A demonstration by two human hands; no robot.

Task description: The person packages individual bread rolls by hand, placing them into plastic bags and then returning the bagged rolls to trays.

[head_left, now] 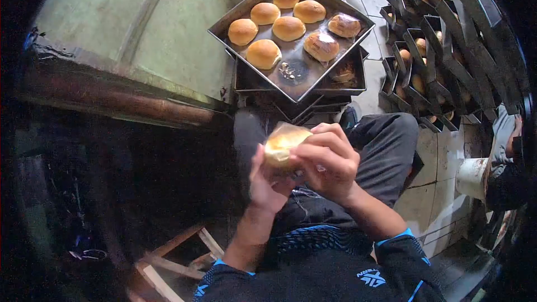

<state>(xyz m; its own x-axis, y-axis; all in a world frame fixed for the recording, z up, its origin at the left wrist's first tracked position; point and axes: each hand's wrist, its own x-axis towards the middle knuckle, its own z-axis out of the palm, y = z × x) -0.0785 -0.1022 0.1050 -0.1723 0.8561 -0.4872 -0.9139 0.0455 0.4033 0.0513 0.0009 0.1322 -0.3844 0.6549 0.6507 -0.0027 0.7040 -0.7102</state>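
Note:
A bun in a clear plastic bag (283,144) is held up over the lap, between both hands. My left hand (269,184) supports it from the left and below, its fingers partly hidden behind the bun. My right hand (330,162) grips the bag's right side with curled fingers. Beyond the knees, a square metal tray (224,23) holds several bare golden buns (263,54) on its left and middle. Two bagged buns (321,46) lie at its right side. Dark crumbs and a round bare patch show near the tray's front corner.
More metal trays (246,85) are stacked under the top one. Many tilted trays with buns (430,50) stand at the right. A green metal surface (184,17) is at the upper left, a wooden frame (173,265) below. Another person's leg (500,134) and a white bucket (471,177) are far right.

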